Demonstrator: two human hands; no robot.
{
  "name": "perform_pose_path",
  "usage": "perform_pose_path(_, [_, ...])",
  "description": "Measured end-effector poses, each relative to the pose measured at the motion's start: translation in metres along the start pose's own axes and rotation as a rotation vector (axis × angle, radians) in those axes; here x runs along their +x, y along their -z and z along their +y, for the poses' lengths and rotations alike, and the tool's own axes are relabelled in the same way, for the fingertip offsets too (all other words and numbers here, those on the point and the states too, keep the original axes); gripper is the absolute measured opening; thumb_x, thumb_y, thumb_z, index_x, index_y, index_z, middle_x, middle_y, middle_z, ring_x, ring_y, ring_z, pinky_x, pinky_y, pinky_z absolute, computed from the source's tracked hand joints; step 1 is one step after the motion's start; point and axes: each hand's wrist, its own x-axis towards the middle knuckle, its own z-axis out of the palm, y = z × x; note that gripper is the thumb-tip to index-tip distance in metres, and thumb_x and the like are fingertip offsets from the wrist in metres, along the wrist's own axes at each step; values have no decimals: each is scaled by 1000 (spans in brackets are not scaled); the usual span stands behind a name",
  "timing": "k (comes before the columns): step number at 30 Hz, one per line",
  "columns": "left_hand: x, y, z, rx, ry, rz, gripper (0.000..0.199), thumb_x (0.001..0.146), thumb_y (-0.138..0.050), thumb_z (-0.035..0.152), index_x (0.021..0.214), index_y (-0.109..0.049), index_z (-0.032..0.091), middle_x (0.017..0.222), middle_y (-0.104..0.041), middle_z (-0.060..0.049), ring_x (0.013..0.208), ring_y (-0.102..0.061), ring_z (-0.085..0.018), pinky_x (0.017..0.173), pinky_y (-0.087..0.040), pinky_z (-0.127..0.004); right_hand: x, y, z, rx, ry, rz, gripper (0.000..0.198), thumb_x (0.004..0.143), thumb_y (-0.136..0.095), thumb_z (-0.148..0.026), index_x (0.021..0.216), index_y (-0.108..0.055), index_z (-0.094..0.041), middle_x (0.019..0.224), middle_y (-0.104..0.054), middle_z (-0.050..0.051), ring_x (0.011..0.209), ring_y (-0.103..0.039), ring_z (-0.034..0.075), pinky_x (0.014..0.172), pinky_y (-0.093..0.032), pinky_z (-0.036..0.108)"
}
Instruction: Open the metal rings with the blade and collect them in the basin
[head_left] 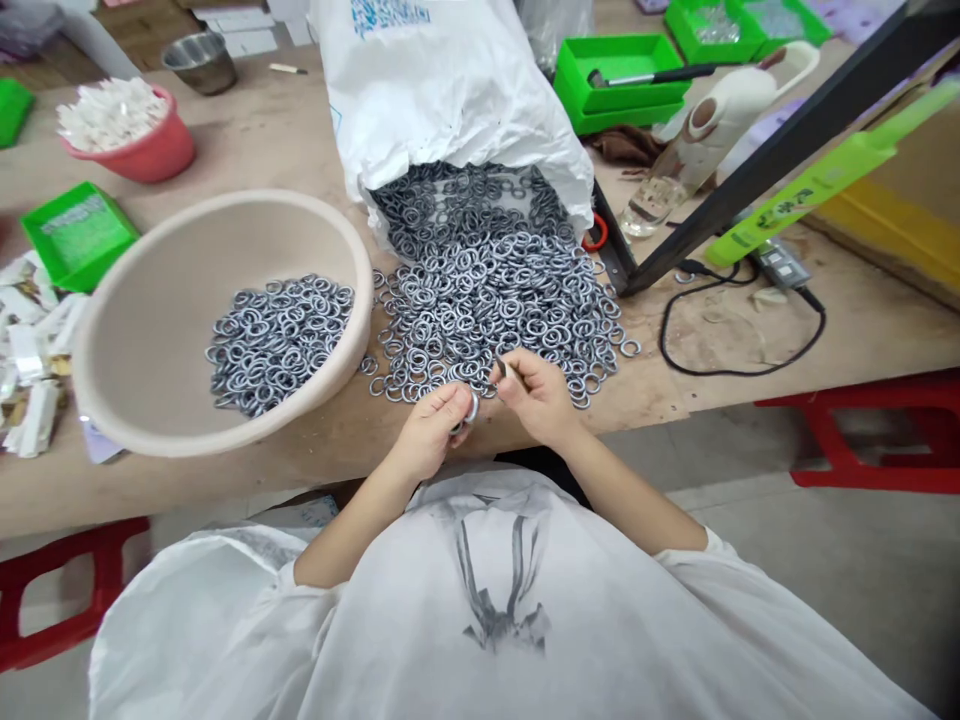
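My left hand [429, 432] is closed on a grey metal ring [473, 406], perhaps more than one, at the table's front edge. Close beside it, my right hand [541, 402] pinches a small dark pointed piece [502, 369]; the rest of it is hidden in the fingers. Just beyond both hands spreads a heap of grey metal rings [487, 300], spilling from the mouth of a white sack [450, 110]. To the left, a large beige basin [142, 320] holds a pile of similar rings [281, 345].
A red bowl [150, 145] of white pieces, a green tray [79, 240] and a metal bowl [200, 65] stand at left. Right of the heap are a slanting black post [750, 170], a looped cable [739, 372], a bottle [660, 195] and stacked green trays [622, 105].
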Motion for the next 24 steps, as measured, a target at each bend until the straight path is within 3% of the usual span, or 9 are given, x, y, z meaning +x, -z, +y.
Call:
perform_pose_path(3, [5,1,-5,-6,35,32,50,80,-67,63,71,-50,17,60,-38,6,47,-33,-5,43,-24,-20,-6,-5,-1,92,33,-89,39,82,-71,-57,92,-62,-20,78,-59,-2,68,-51,11,64,-39,25])
perform_pose_path(8, [5,-4,-8,131,40,-87,50,86,-58,64,70,-49,17,56,-35,6,48,-30,-6,45,-22,-22,-4,-9,6,206,-109,-51,37,86,-65,-55,75,-59,-20,65,-51,-3,59,-44,10,58,-37,24])
perform_pose_path(11, [0,-5,9,295,-61,-71,47,90,-55,60,73,-54,16,59,-41,4,54,-35,-8,51,-28,-22,-2,-4,11,164,-125,18,37,87,-63,-52,70,-57,-20,62,-48,-4,57,-41,10,57,-35,24])
perform_pose_path(13, [-5,1,30,433,-198,91,40,90,-58,54,78,-58,16,68,-51,1,62,-43,-10,59,-36,-23,-4,0,15,125,-125,21,34,88,-61,-49,71,-57,-20,61,-47,-4,56,-39,10,56,-34,25])
perform_pose_path(15, [-10,14,56,571,-320,339,34,91,-56,51,87,-61,18,69,-53,1,62,-45,-11,61,-38,-25,-7,3,19,79,-111,-1,31,88,-60,-46,71,-58,-20,60,-46,-4,56,-39,10,56,-34,24])
perform_pose_path(18, [-15,45,92,940,-545,881,26,92,-54,43,92,-64,19,78,-61,-3,72,-54,-16,71,-44,-29,-15,2,28,7,-68,-39,30,89,-58,-42,71,-58,-19,61,-47,-3,57,-41,11,56,-34,24])
perform_pose_path(19, [-15,56,101,1118,-534,1021,25,92,-53,41,95,-65,19,89,-66,-7,83,-58,-19,79,-45,-33,-17,1,32,-15,-52,-52,30,89,-57,-41,70,-57,-19,60,-47,-4,56,-41,10,55,-33,23])
perform_pose_path(21, [-14,74,114,1449,-330,1095,30,92,-50,42,98,-67,18,102,-69,-13,99,-61,-28,90,-45,-40,-20,-3,38,-70,-14,-78,30,90,-56,-39,67,-55,-19,58,-44,-5,55,-39,10,54,-31,23])
perform_pose_path(24, [-10,87,120,1710,-82,909,41,95,-42,45,95,-71,16,105,-73,-16,105,-62,-33,96,-43,-46,-23,-7,46,-171,60,-125,26,90,-56,-34,69,-56,-19,59,-47,-4,56,-42,10,55,-31,23])
